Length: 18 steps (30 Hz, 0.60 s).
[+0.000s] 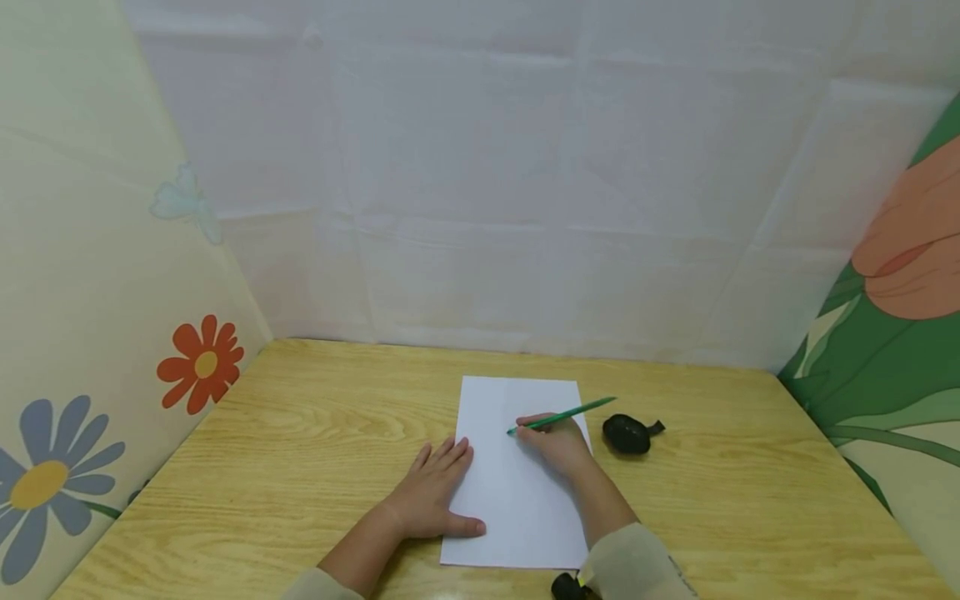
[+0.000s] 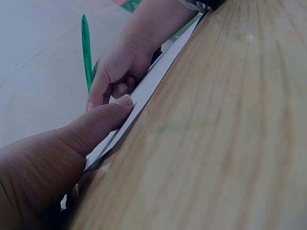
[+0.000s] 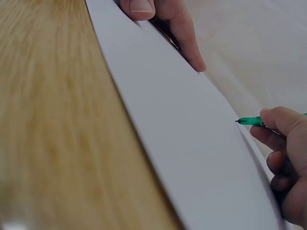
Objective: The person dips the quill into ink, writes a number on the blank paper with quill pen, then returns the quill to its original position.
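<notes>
A white sheet of paper point(image 1: 517, 500) lies on the wooden table. My right hand point(image 1: 558, 442) rests over its right half and pinches a slim green pen point(image 1: 577, 410) between thumb and fingers. In the right wrist view, the pen's dark tip point(image 3: 238, 121) points at the paper; whether it touches, I cannot tell. The sheet shows no clear marks. My left hand point(image 1: 435, 493) lies flat along the sheet's left edge, its fingers spread and its thumb point(image 2: 103, 117) on the paper.
Right of the sheet sits a black rounded object point(image 1: 627, 434) with a short strap, its kind unclear. A small black item point(image 1: 567, 586) lies by the right sleeve at the near edge. Pale cloth point(image 1: 480, 192) hangs behind the wooden table point(image 1: 337, 417), with flower-printed sheets at both sides.
</notes>
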### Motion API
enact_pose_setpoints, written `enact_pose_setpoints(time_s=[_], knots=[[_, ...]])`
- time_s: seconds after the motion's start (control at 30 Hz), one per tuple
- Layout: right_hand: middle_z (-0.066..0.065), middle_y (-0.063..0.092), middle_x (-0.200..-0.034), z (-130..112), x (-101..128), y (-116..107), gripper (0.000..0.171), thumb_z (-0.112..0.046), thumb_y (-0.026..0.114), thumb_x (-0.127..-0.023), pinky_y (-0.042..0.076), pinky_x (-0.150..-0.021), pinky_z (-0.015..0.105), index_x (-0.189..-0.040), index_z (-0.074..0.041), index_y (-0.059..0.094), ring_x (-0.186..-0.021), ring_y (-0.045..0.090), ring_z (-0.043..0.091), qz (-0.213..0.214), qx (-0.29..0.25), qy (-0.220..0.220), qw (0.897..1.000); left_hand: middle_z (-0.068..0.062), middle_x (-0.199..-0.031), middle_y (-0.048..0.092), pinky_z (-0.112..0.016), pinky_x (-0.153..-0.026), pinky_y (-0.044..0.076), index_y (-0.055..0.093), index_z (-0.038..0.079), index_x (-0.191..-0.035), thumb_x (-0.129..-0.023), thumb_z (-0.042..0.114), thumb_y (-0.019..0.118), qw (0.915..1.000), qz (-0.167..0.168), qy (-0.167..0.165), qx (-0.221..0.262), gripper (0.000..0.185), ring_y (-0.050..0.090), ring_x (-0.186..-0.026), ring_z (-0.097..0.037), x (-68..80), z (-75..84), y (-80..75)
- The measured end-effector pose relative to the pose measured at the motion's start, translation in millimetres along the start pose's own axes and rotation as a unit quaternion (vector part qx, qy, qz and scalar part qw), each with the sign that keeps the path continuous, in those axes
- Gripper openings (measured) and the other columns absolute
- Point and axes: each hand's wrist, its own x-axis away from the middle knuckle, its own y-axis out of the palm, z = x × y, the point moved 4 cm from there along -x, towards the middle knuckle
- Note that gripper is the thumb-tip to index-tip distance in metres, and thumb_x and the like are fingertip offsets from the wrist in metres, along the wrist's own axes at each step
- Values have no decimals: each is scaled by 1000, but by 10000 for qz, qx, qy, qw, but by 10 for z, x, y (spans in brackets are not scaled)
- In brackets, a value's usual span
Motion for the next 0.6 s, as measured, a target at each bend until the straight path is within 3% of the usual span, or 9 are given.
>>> enact_pose_setpoints(time_s=[0.6], knots=[[2,76,-104,2,20,16,17,-29,76,-84,50,-94,43,-97,-18,78,-109,66,25,-198,-77,100,9997,-17,-162,23,-61,-120,6,28,-2,-152,-76,68,68,10000,27,47,-22,111,14,-152,-37,-18,-21,0]])
